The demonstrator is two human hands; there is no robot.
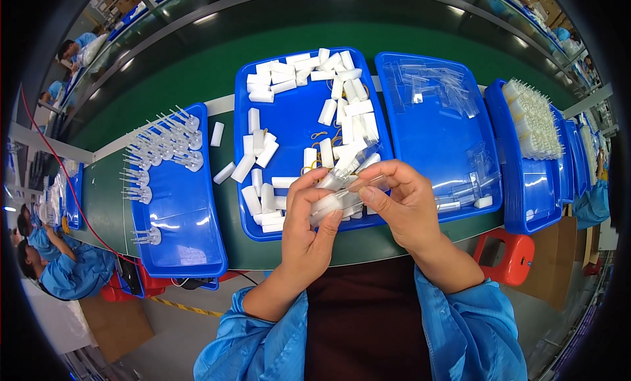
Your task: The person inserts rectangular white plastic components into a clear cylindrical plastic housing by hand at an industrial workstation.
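My left hand (305, 233) is closed around a few white rectangular blocks (327, 205) and clear plastic sleeves, over the near right edge of the middle blue tray (292, 121). Beside it, my right hand (406, 203) pinches a clear plastic sleeve (374, 183) between thumb and fingers, its end against the pieces in the left hand. How far block and sleeve fit together I cannot tell. Loose white blocks (282, 69) lie along the middle tray's sides, with yellow rubber bands (309, 159) among them. Clear plastic sleeves (420, 85) lie in the blue tray (437, 134) to its right.
At left, a blue tray (181, 213) holds white round-based pieces with thin stems (167, 141). Two loose white blocks (224, 172) lie on the green table between trays. Densely packed white pieces (532, 121) fill a tray at far right. A red stool (513, 259) stands below; co-workers (72, 269) sit left.
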